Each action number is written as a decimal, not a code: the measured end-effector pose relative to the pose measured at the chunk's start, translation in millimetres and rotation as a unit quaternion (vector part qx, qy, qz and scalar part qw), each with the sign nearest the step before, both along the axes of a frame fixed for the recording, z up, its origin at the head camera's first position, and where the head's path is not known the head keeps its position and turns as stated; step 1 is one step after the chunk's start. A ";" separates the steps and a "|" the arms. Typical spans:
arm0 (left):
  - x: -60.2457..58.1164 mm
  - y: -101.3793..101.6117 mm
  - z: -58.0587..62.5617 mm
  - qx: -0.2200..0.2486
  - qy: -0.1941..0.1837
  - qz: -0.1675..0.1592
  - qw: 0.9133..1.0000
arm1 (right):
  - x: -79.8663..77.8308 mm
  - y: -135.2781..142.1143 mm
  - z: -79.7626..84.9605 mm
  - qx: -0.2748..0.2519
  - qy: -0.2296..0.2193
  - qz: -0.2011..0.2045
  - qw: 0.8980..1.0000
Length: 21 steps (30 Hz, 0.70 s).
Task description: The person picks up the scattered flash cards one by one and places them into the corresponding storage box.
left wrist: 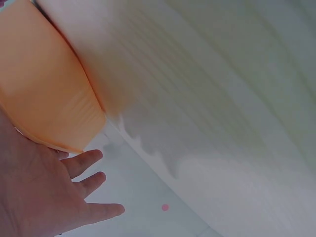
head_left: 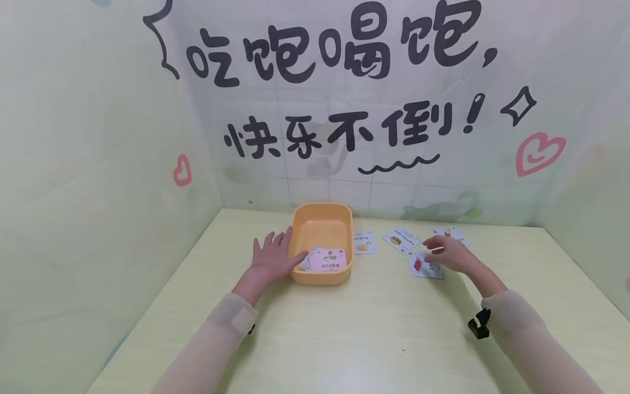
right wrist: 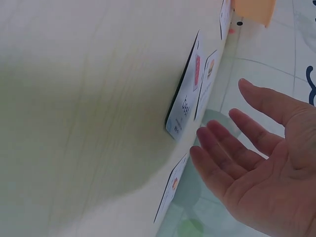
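Observation:
A yellow-orange plastic tub [head_left: 322, 276] stands on the table, with picture cards inside; the top one is a "snake" card [head_left: 331, 259]. My left hand [head_left: 270, 256] rests at its left rim, thumb over the edge and the other fingers spread. In the left wrist view those straight fingers lie beside the tub wall [left wrist: 44, 74]. My right hand [head_left: 450, 254] holds nothing, its fingers loosely bent above a card with a red picture [head_left: 418, 266]. In the right wrist view this card [right wrist: 185, 94] lies below the fingertips.
Right of the tub lies a "bread" card [head_left: 365, 243]. Farther right are a "hamburger" card [head_left: 401, 239] and another food card [head_left: 458, 235], partly behind my right hand. A printed wall sheet [head_left: 315, 186] closes off the back of the table [head_left: 354, 339].

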<state>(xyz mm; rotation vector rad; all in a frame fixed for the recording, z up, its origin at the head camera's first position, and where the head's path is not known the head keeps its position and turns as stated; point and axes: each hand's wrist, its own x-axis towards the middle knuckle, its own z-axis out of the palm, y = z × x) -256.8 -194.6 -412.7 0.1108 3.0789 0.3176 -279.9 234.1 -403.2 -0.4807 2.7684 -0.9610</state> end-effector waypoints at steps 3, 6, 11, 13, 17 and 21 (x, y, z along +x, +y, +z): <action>0.4 0.1 0.5 0.000 -0.001 0.001 1.000 | 0.5 1.6 -1.2 0.017 -0.004 0.002 1.000; 0.6 0.3 0.8 0.001 -0.001 0.001 1.000 | -1.1 3.0 -3.3 0.041 -0.010 0.007 0.999; 0.4 -0.3 0.6 0.002 -0.003 0.002 1.000 | -3.2 2.1 -7.0 0.081 -0.019 0.007 0.997; 0.6 -0.8 0.6 0.001 -0.004 0.002 1.000 | -3.6 1.7 -8.1 0.092 -0.016 0.011 0.996; 1.2 -0.7 0.8 0.004 -0.006 0.002 1.000 | -2.8 0.3 -8.8 0.110 -0.008 0.016 0.994; 1.3 1.3 0.0 0.012 -0.004 -0.002 1.000 | -2.0 0.2 -7.5 0.127 0.002 0.014 0.992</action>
